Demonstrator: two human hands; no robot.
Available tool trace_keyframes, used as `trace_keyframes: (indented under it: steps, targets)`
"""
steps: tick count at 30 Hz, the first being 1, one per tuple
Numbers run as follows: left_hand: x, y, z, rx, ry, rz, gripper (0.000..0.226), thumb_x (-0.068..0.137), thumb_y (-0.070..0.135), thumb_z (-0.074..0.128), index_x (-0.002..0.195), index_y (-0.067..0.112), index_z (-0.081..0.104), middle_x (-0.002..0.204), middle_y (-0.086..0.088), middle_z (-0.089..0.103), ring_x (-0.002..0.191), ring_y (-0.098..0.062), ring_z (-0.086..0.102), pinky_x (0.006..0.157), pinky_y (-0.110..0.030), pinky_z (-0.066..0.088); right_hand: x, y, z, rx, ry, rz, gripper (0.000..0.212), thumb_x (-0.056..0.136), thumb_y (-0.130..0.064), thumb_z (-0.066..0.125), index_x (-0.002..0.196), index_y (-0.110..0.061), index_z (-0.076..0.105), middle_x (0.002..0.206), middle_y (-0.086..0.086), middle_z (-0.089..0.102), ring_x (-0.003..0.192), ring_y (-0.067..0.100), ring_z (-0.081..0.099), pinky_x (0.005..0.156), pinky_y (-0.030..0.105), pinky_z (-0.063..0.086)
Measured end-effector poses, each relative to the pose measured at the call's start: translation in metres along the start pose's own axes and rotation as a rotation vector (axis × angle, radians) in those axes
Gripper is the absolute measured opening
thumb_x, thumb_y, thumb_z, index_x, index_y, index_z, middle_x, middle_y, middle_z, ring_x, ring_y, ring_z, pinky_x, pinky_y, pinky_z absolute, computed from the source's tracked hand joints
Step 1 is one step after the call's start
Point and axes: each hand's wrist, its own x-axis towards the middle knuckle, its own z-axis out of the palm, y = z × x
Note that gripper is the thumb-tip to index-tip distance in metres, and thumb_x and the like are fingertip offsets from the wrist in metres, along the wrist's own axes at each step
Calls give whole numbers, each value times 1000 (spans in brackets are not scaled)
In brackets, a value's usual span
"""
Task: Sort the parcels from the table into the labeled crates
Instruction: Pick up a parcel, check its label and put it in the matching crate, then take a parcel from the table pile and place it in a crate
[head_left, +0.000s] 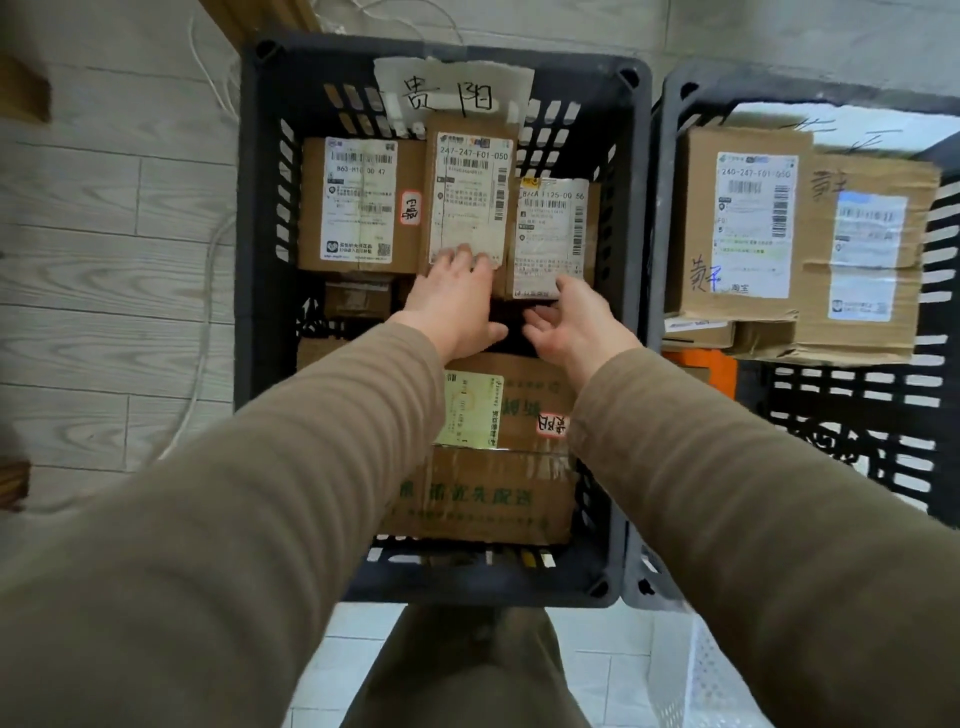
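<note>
Both hands were down in the dark crate (249, 260). My left hand (457, 306) lay flat on the middle parcel (467, 208), I think to push it snug. My right hand (576, 322) was open beside it, holding nothing.

Both arms extended forward, hands close together.
Left hand (454, 306) lies palm down with fingers straight; right hand (574, 322) is turned palm inward, fingers loosely curled; brown sleeves (291, 467) cover both forearms.
</note>
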Motion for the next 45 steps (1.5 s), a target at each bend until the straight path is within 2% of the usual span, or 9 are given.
trace_keyframes:
  steps: [4,9,15,19,24,31,35,39,45]
  targets:
    - [-39,16,-15,-319,23,-122,54,90,37,58,134,10,43,131,-9,51,119,-26,49,99,-39,43,-46,-11,-9,-138,14,-22,45,100,-22,43,141,-5,38,143,16,44,133,25,43,110,39,30]
    - [-100,24,-60,-612,24,-254,43,92,38,54,125,12,51,116,-6,60,101,-23,58,86,-36,51,-126,-23,-13,-392,19,-128,45,98,-22,48,138,-4,41,138,12,50,128,22,48,112,38,32]
    - [-190,31,-123,-890,104,-339,54,96,34,49,141,7,38,140,-8,47,128,-23,44,100,-31,37,-228,-38,-11,-784,-8,-268,40,96,-26,52,132,-7,49,126,7,57,117,21,53,99,35,39]
    - [-244,39,-158,-1040,195,-381,56,95,36,50,143,9,37,143,-6,45,127,-21,45,98,-30,37,-291,-49,-10,-889,-90,-346,45,97,-28,51,135,-5,45,127,8,56,116,20,54,97,32,40]
    - [-304,54,-186,-1151,319,-417,55,95,36,51,142,9,38,140,-6,47,125,-20,46,98,-30,38,-351,-60,-18,-979,-165,-404,40,97,-30,50,128,-5,50,123,10,58,117,22,53,107,38,37]
    - [-392,96,-219,-1214,541,-383,56,93,38,55,139,10,43,137,-6,51,122,-19,50,102,-35,42,-441,-63,-34,-1101,-313,-590,45,91,-41,56,124,-10,53,113,7,63,107,20,59,101,39,44]
    - [-458,123,-231,-1202,670,-393,54,94,36,54,139,8,43,139,-6,50,124,-17,48,92,-21,36,-504,-57,-53,-1191,-409,-691,46,91,-43,55,125,-11,54,108,4,64,107,19,58,101,40,43]
    - [-530,144,-240,-1211,745,-393,55,93,37,55,139,10,42,139,-5,49,123,-16,47,90,-20,35,-565,-49,-74,-1218,-529,-732,32,91,-42,56,109,-14,55,108,4,64,105,17,59,101,38,43]
    - [-643,148,-248,-1333,978,-419,62,89,44,58,140,13,43,138,-1,50,112,-7,47,87,-19,35,-649,-4,-86,-1291,-736,-808,47,90,-45,55,123,-11,54,115,2,64,106,13,60,101,33,43]
